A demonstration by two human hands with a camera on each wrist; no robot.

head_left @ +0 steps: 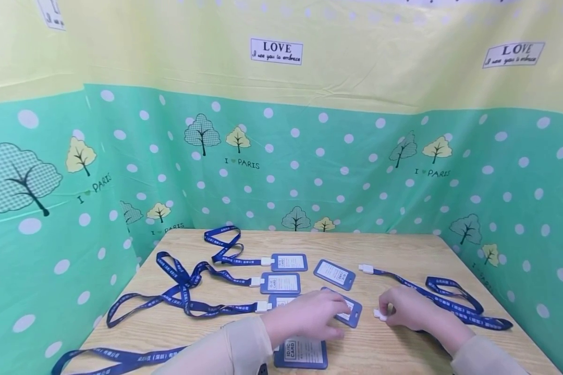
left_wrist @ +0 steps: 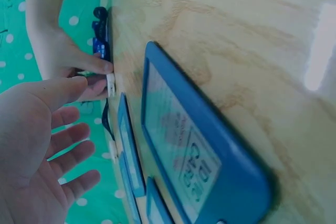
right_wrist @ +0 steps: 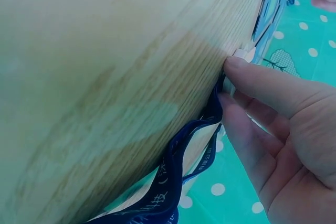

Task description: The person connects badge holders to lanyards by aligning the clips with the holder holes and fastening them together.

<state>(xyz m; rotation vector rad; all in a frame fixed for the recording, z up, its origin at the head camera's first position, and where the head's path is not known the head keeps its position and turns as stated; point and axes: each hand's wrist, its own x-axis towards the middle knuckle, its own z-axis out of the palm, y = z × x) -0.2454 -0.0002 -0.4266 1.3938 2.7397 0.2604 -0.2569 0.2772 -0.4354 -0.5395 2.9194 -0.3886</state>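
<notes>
My right hand [head_left: 410, 308] pinches the white plastic clip [head_left: 379, 314] of a blue lanyard between thumb and forefinger, low over the table. In the right wrist view the lanyard strap [right_wrist: 167, 182] trails from that clip [right_wrist: 240, 55]. My left hand [head_left: 311, 314] hovers with fingers spread over the blue-framed card holders, and in the left wrist view its palm holds nothing. Partly behind its fingers lies one tilted card holder [head_left: 353, 319], with no strap seen on it. Below the hand is another card holder [head_left: 305, 360]. A further one [head_left: 278, 300] is mostly covered by the hand.
At the left, card holders [head_left: 288, 262] [head_left: 280, 283] lie clipped to blue lanyards [head_left: 173, 297]. A loose card holder [head_left: 334, 274] lies mid-table, near the white clip [head_left: 366, 269] of another lanyard. Patterned green and yellow cloth [head_left: 281, 172] surrounds the wooden table [head_left: 380, 245].
</notes>
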